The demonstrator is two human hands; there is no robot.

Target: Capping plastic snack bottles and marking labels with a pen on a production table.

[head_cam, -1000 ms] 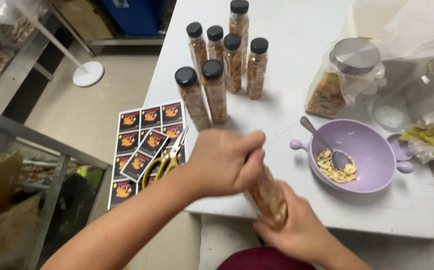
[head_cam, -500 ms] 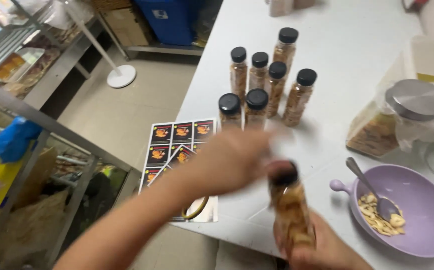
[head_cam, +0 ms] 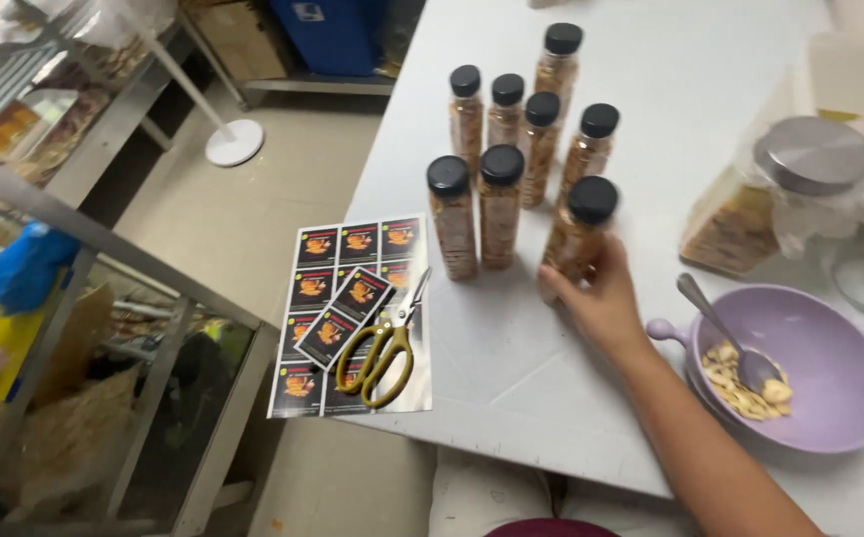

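My right hand is shut around the lower part of a slim clear bottle with a black cap, filled with a brownish snack. The bottle stands upright on the white table, at the near right of a cluster of several matching capped bottles. My left hand is out of view. To the right of my hand sits a purple bowl holding pale nuts and a metal spoon.
A sheet of dark labels lies at the table's left edge with yellow-handled scissors on it. A metal-lidded jar wrapped in plastic stands at the right. A metal shelf rack and a white stand base are on the floor side to the left.
My left hand, which was on the bottle's top, has pulled away out of view. My right hand has carried the capped bottle forward and stood it beside the other bottles.
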